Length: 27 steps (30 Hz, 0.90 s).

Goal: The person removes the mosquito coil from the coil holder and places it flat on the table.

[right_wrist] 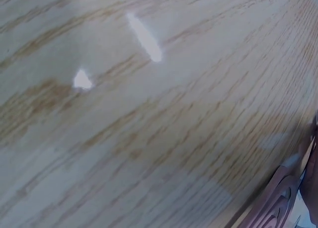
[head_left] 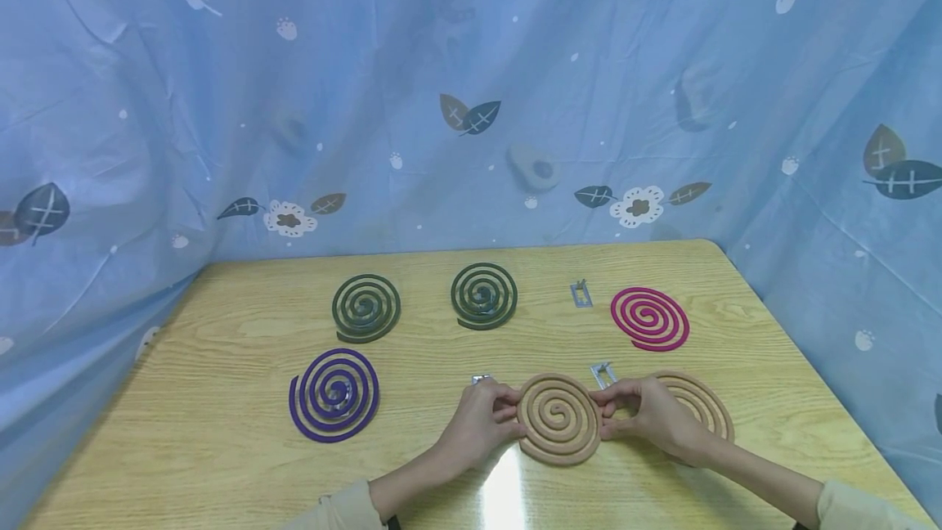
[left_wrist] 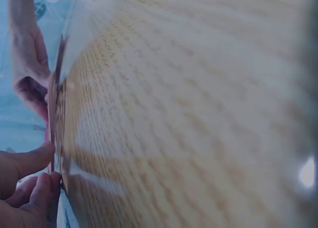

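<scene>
A tan mosquito coil (head_left: 558, 411) is held between my two hands, near the front of the table in the head view. My left hand (head_left: 474, 424) pinches its left edge with thumb and fingers. The opposite edge is pinched by my right hand (head_left: 655, 415). Seen edge-on in the left wrist view, the coil looks thin and flat. A second tan coil (head_left: 717, 411) lies on the table, partly hidden behind my right hand. Small metal coil stands are close by: one (head_left: 481, 379) beyond my left hand, another (head_left: 603, 370) beyond my right.
Two dark green coils (head_left: 365, 308) (head_left: 483, 296) sit at the back, and a purple coil (head_left: 334, 395) sits at left. At the back right lie a magenta coil (head_left: 650, 318) and a metal stand (head_left: 580, 294). A blue patterned curtain (head_left: 412, 186) borders the wooden table (head_left: 221, 325).
</scene>
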Motion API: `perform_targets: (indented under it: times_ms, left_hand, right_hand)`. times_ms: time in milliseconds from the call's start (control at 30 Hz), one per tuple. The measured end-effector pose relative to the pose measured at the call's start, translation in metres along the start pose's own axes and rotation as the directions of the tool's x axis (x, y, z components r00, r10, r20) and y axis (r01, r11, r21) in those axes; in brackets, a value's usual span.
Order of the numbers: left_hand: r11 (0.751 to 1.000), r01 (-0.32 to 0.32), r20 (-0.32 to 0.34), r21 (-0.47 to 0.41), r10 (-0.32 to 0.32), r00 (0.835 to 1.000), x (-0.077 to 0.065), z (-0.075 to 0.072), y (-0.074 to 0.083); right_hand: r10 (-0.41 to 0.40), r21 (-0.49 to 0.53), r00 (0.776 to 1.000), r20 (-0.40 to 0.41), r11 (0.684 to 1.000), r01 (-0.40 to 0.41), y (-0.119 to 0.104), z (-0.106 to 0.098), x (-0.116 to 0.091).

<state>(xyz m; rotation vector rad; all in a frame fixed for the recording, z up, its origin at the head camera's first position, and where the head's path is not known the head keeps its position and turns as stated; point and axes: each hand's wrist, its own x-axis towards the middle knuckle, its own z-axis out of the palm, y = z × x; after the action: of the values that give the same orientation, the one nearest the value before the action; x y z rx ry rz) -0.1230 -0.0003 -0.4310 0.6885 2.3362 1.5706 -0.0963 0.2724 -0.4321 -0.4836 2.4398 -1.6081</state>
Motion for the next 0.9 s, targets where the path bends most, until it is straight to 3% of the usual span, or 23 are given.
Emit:
perform_targets:
  times_ms: [400, 600, 900]
  left_hand:
    - [0.996, 0.009, 0.011, 0.091, -0.010, 1.000, 0.0021, -0.0018, 0.0022]
    - [0.976, 0.005, 0.011, 0.219, -0.007, 1.000, 0.0017, -0.0018, 0.0064]
    - [0.967, 0.024, 0.023, 0.254, -0.031, 0.999, 0.0025, -0.0017, 0.0071]
  right_hand:
    - [0.093, 0.116, 0.994, 0.053, 0.988, -0.098, 0.0004, -0.0022, 0.0015]
    - [0.072, 0.100, 0.996, 0.050, 0.992, -0.077, -0.0005, -0.0019, 0.0025]
    - [-0.006, 0.049, 0.997, 0.078, 0.999, 0.002, 0.0035, -0.0040, 0.0023]
